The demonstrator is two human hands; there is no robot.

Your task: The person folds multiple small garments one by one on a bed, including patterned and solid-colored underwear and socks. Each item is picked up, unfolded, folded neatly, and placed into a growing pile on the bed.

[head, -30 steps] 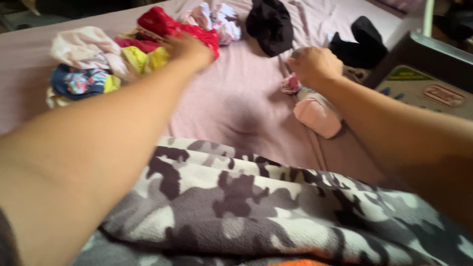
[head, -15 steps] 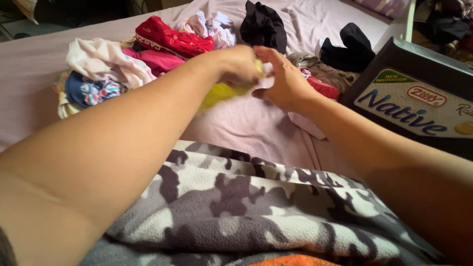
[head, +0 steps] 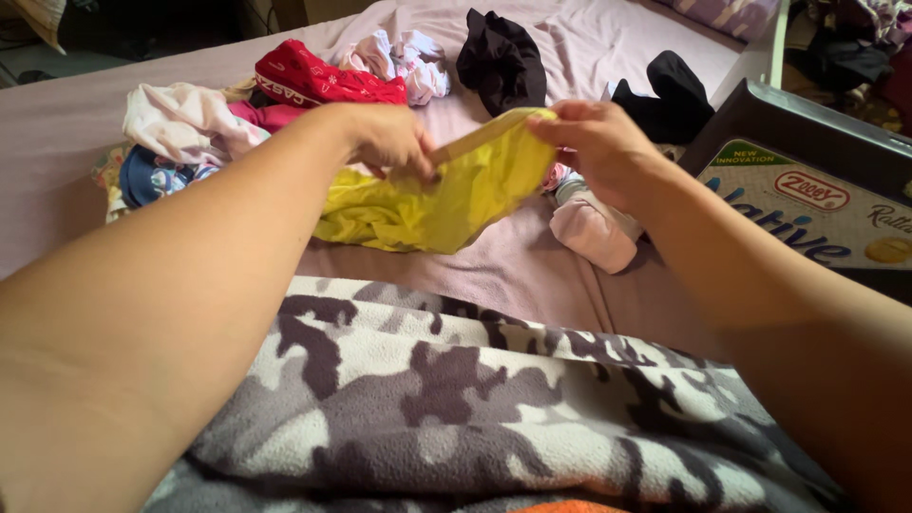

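Head view: left hand [head: 391,140] and right hand [head: 597,142] each pinch one end of the waistband of a small yellow thin-fabric garment [head: 446,195], stretched between them mid-scene, lower part draped on the pink bed sheet [head: 494,266]. Looks light, limp and soft; the firmer waistband edge seems the best hold.

The dark box [head: 807,161] runs off the right edge; the yellow garment [head: 446,195] hides the bedsheet [head: 494,266] beneath it.
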